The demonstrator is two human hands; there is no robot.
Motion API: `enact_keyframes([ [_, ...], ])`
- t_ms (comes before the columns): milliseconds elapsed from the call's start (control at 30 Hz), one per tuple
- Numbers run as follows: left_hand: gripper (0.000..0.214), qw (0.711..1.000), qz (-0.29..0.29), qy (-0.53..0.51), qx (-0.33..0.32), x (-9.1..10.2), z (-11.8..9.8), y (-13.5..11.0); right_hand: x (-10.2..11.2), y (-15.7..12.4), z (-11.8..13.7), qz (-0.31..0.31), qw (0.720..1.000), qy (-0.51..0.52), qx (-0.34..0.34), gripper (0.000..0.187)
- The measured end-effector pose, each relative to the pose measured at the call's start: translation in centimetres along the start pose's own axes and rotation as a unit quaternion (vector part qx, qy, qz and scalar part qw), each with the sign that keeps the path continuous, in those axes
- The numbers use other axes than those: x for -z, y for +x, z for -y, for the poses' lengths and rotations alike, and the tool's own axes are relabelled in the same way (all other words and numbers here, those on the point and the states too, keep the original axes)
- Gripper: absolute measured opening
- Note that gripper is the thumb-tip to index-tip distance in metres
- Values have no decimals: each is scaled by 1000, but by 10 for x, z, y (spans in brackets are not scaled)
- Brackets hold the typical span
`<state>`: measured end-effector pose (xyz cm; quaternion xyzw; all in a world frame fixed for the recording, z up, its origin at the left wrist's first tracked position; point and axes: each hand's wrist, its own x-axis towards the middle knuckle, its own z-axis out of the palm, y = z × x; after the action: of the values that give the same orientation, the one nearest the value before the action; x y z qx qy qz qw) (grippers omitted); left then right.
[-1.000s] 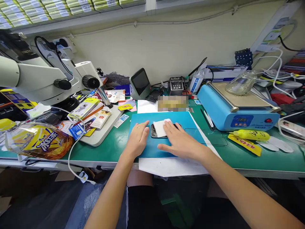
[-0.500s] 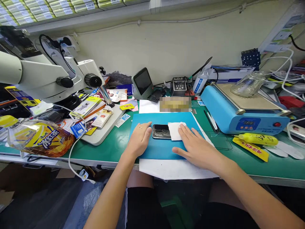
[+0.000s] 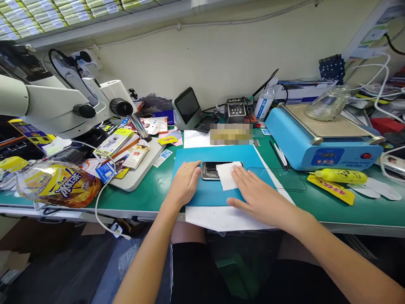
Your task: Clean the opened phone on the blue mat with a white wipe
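A dark smartphone (image 3: 209,170) lies face up on a blue mat (image 3: 205,196), its screen marked with light streaks. My left hand (image 3: 186,181) rests on the mat at the phone's left end, thumb and index finger stretched apart, holding nothing. A square white wipe (image 3: 226,177) covers much of the phone's right half and hangs over its near edge. The fingers of my right hand (image 3: 257,192) lie flat on the wipe's right side, pressing it down, while the thumb is spread apart over the mat. The phone's right end is mostly hidden.
A microscope (image 3: 76,109) and a tea bottle (image 3: 57,181) stand left. A blue heating machine (image 3: 325,143) with a glass jar (image 3: 327,103) sits right, a yellow tube (image 3: 341,175) before it. A small display (image 3: 187,109) is behind the mat. A white cable (image 3: 98,207) hangs off the front edge.
My right hand and the wipe have slid a little left over the phone, and the wipe has turned slightly. My left hand stays at the phone's left end. The camera view shifted slightly.
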<state>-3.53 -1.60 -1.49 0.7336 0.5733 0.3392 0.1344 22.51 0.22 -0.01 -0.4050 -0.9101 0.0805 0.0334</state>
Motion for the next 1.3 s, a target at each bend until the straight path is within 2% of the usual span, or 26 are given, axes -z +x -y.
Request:
enact_keyframes([
  [67,52,1000,0,6,-2,0,0,0,1,17,4,-5,1000,9,-22,103],
  [133,53,1000,-3,6,-3,0,1,-1,-1,42,18,-20,999,27,-20,107],
  [200,53,1000,-7,0,-4,2,2,-2,-4,64,37,-26,998,48,20,108],
  [267,54,1000,-16,-9,1,4,3,-3,-6,73,51,-30,996,64,49,108],
  [333,55,1000,-24,-17,8,6,2,-4,-7,65,55,-34,995,66,68,106],
  [400,55,999,-23,-19,10,7,1,-4,-4,44,45,-22,995,54,86,101],
  [500,54,1000,-6,-16,5,6,0,-2,3,10,16,14,998,22,48,100],
  [567,55,1000,5,-15,4,5,-1,0,6,3,-1,14,1000,8,8,100],
  [633,57,1000,7,-11,4,4,-1,2,7,12,-6,-2,1000,3,-21,100],
  [700,58,1000,5,-6,3,3,0,3,6,34,4,-16,1000,10,-24,103],
  [800,58,1000,3,-4,-5,4,0,1,5,64,33,5,999,47,23,106],
  [900,57,1000,3,-4,-11,6,0,-2,6,60,50,6,996,55,70,106],
  [1000,55,1000,-4,-1,-11,6,0,-2,6,28,35,17,995,47,84,96],
  [1100,53,1000,-7,-10,-13,4,-1,1,9,6,8,16,999,20,33,91],
  [1200,51,1000,-4,-19,-7,2,-1,3,10,19,0,7,1000,7,-26,94],
  [1300,50,1000,-6,-19,-5,1,1,2,8,52,19,-10,1000,9,-27,97],
])
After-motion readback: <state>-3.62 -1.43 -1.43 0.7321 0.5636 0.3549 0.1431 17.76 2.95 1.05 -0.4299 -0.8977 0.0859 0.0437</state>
